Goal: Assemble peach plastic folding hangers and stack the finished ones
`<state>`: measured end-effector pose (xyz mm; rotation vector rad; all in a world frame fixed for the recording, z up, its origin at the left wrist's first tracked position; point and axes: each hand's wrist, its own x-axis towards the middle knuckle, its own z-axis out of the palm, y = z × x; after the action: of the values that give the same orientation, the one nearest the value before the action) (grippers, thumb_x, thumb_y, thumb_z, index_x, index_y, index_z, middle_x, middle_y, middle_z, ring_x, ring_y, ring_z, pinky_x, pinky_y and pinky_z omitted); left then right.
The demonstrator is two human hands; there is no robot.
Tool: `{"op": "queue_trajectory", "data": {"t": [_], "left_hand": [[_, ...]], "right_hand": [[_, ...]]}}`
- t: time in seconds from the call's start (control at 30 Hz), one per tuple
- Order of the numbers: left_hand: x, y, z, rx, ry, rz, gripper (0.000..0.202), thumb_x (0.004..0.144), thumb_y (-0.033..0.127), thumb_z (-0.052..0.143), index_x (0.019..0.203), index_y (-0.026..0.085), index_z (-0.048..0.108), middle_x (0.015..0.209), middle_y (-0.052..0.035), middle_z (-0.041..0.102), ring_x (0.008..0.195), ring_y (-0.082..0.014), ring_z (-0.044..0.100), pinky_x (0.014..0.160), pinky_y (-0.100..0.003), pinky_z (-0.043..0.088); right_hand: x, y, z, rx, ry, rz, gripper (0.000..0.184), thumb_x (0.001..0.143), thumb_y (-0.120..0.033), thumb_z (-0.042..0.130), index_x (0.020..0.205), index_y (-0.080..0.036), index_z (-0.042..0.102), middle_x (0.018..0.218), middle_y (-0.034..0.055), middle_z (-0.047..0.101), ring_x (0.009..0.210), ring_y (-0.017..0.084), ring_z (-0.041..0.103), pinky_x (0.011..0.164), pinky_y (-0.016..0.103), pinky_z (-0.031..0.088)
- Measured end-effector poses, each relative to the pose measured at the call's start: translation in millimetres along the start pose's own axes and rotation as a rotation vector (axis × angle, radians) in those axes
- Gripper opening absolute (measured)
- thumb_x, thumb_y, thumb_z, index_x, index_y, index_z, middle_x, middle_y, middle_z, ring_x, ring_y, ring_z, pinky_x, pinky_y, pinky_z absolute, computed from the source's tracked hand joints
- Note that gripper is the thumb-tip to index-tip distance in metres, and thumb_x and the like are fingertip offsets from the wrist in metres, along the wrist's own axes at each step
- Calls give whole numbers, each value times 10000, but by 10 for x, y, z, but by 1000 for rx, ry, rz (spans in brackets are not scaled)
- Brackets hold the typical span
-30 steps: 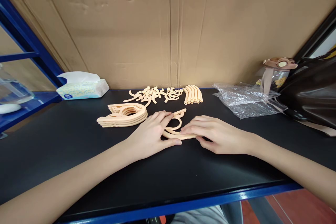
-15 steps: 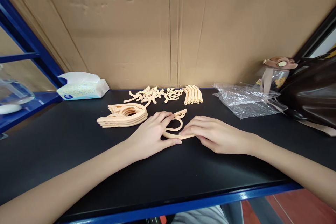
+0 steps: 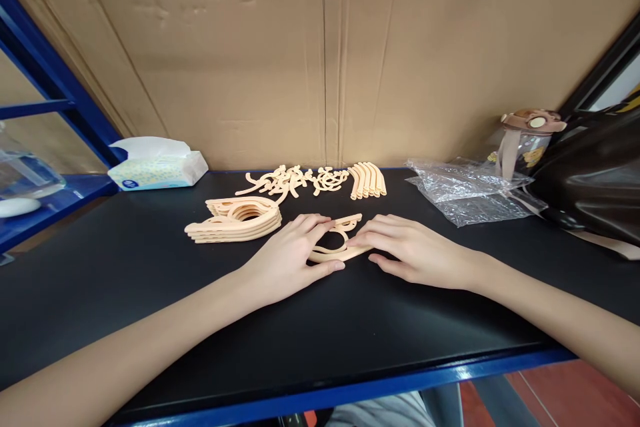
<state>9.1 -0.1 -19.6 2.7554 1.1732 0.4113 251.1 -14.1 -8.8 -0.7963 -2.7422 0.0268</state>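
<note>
A flat peach-coloured plastic piece [image 3: 336, 248] with a curved loop lies on the black tabletop [image 3: 150, 293] between my two hands. My left hand [image 3: 290, 257] rests on its left part, fingers laid over it and thumb against its near edge. From the right, my right hand [image 3: 410, 250] presses its fingertips onto the piece's right end. Both hands are pinching or pressing the piece against the table. Just left of my left hand sits a stack of similar peach pieces [image 3: 235, 220].
Loose small peach parts [image 3: 295, 181] and a row of curved strips [image 3: 367, 180] lie near the cardboard back wall. A tissue pack [image 3: 157, 163] sits at back left, clear plastic bags [image 3: 465, 190], a bottle [image 3: 523, 137] and a dark bag [image 3: 595, 180] at right.
My right hand has slid a little left and back along the piece, and the piece has shifted slightly. My left hand has stayed in place.
</note>
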Motion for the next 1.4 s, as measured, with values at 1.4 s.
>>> {"op": "queue_trajectory", "data": {"t": [1.4], "left_hand": [[-11,55,-97,72,148,195,652,747,530,652,1281,204,469,1230,-79,533,1053,-243,541,915,-365,433]], "right_hand": [[33,129,23,862,67,503,286,834,-390,582,1003,-159,576,817,14,591,693,106,548,615,249,466]]}}
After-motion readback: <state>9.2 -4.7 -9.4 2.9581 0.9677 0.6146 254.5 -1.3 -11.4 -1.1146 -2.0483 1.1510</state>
